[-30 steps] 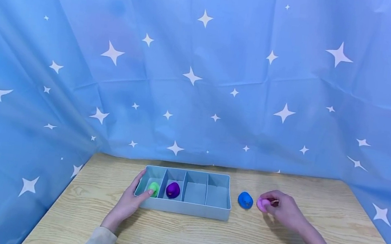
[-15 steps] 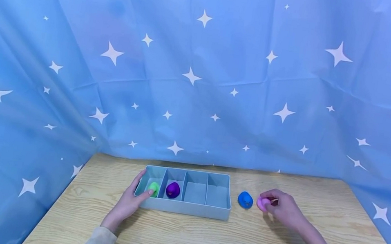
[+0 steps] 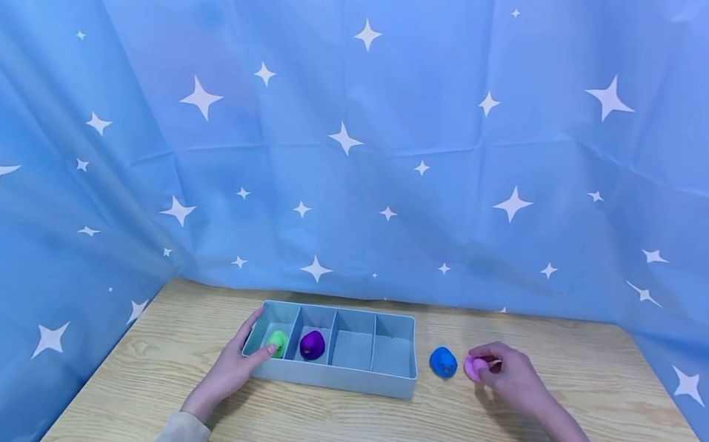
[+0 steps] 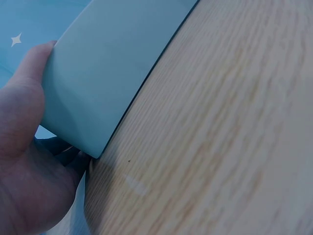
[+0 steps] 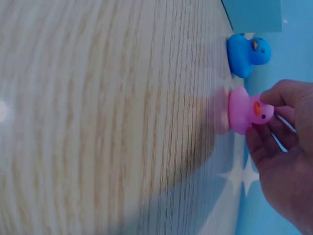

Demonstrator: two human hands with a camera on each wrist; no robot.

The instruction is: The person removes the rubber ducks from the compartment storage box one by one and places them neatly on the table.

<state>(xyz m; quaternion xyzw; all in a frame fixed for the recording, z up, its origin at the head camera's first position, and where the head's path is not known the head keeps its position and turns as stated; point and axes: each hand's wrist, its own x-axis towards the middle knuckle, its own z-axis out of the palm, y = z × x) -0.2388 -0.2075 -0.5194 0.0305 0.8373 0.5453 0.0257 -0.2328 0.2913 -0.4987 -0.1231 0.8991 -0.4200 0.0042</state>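
A light blue-grey divided box (image 3: 340,379) lies lengthwise on the table. My left hand (image 3: 230,367) grips its left end, thumb over the front rim and fingers along the end wall. Inside the leftmost compartment sits a green rubber duck (image 3: 278,340), partly behind the thumb. The compartment beside it holds a purple rubber duck (image 3: 313,345). To the right of the box, my right hand (image 3: 518,381) pinches a pink rubber duck (image 5: 240,111) by its head, and the duck rests on the table. Between the box and the pink duck stands a blue rubber duck (image 5: 242,56).
The wooden table (image 3: 366,439) ends at the back against a blue curtain (image 3: 365,140) with white stars. The same curtain hangs along both sides. Two bare compartments form the right half of the box.
Both hands keep their holds, and the ducks and box stay where they are. Only the head view shifts very slightly.
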